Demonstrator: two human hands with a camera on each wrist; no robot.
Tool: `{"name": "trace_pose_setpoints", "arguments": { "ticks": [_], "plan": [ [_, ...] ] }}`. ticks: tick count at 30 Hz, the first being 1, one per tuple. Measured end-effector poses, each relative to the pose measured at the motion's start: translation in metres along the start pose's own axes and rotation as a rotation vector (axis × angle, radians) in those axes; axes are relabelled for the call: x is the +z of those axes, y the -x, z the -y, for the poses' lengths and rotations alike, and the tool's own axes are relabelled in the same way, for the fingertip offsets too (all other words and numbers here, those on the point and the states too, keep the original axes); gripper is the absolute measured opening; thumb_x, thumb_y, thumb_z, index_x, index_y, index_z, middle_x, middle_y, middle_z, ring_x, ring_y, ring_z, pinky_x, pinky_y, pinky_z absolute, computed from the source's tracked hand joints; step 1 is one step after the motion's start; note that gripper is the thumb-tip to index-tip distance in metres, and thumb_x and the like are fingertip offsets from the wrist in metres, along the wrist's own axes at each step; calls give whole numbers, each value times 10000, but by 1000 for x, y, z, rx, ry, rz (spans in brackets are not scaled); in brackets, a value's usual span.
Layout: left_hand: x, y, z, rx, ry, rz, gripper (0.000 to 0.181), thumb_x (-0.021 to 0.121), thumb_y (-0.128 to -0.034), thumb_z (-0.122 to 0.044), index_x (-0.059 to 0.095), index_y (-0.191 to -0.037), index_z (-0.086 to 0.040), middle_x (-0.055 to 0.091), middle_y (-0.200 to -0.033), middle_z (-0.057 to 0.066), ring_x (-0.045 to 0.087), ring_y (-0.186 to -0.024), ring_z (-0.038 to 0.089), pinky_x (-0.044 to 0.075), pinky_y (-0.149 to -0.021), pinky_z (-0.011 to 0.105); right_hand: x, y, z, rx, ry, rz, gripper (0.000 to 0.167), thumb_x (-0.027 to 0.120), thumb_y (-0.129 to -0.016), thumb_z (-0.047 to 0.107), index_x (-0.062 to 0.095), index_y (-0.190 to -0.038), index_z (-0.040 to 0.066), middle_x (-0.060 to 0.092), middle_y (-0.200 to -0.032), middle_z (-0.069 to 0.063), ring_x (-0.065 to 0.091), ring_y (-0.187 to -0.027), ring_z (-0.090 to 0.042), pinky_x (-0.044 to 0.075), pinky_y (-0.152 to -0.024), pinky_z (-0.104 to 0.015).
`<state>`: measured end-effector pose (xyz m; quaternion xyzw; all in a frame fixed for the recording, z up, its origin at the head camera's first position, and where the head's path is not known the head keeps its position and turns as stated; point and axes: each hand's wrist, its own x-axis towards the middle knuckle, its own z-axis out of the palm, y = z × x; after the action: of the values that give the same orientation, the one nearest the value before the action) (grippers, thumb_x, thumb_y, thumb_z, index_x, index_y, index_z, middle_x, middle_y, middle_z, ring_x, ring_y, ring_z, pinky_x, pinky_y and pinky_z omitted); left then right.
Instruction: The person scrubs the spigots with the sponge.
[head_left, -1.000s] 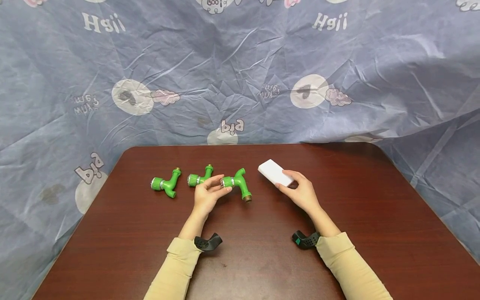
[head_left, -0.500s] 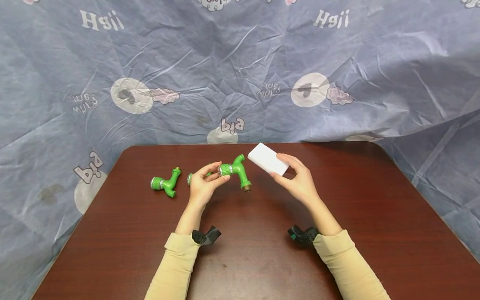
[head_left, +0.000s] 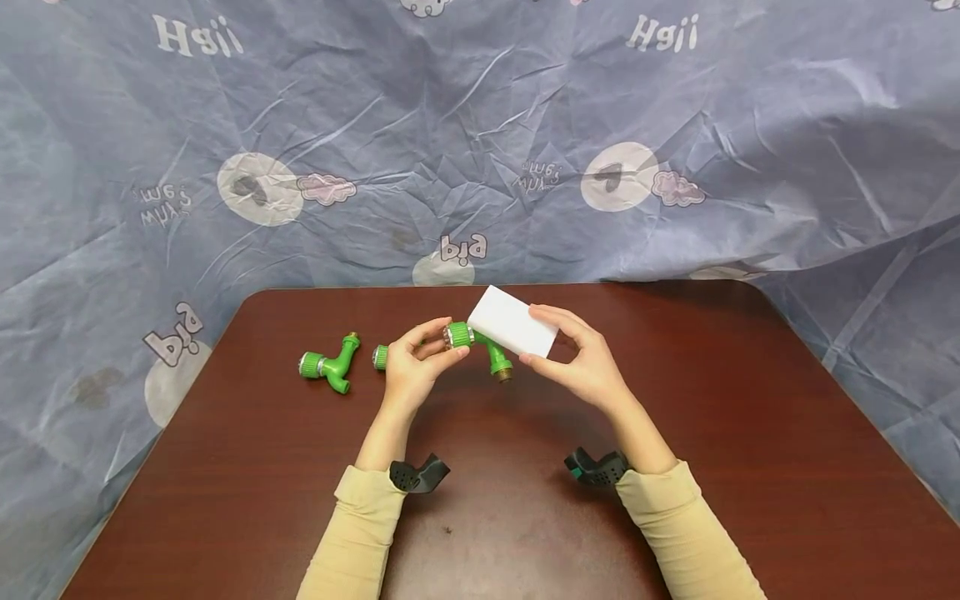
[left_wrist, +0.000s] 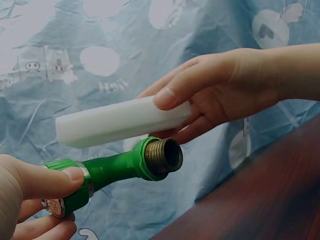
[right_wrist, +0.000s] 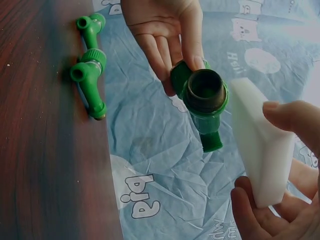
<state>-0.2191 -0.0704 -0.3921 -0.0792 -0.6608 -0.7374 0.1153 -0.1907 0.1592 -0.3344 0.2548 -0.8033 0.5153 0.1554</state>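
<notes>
My left hand (head_left: 411, 367) pinches a green faucet (head_left: 499, 357) by its ribbed knob, held above the table. In the left wrist view the threaded brass end of the faucet (left_wrist: 115, 168) points right. A white rectangular block (head_left: 513, 322) is gripped at its right end between the thumb and fingers of my right hand (head_left: 588, 358). From the head, the block covers part of the faucet's body. The right wrist view shows the block (right_wrist: 262, 145) close beside the faucet (right_wrist: 205, 107); whether they touch I cannot tell.
Another green faucet (head_left: 330, 365) lies on the left of the brown table (head_left: 225, 467). A further one (head_left: 380, 357) lies beside my left hand, mostly hidden by it. Behind the table hangs a printed blue-grey cloth (head_left: 450, 133).
Both hands have risen from nearer the table. The block has moved left and up to the held faucet and now overlaps it in the head view.
</notes>
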Motion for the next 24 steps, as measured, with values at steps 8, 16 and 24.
{"name": "trace_pose_setpoints", "arguments": {
  "ticks": [8,16,24],
  "plan": [
    [4,3,-1,19,16,35,446,774,-702,65,661,-1127,-2,663,-1048,143,672,-901,223,559,-717,302,6,3,-4,-62,-3,64,536,793,-696,-45,591,-1193,-67,556,-1258,-195,535,-1112,-280,483,-835,-261],
    [7,5,-4,14,-7,52,446,786,-703,42,662,-1128,-7,668,-1046,136,670,-892,222,558,-720,301,11,2,-34,-94,93,31,540,839,-690,92,647,-1194,77,569,-1279,-69,517,-1178,-222,429,-919,-338],
    [6,4,-6,21,15,44,453,781,-701,58,658,-1134,4,664,-1051,151,670,-897,221,558,-713,293,3,-1,-37,-78,170,-182,509,838,-682,71,666,-1162,72,602,-1225,-68,563,-1091,-201,427,-819,-172]
  ]
}}
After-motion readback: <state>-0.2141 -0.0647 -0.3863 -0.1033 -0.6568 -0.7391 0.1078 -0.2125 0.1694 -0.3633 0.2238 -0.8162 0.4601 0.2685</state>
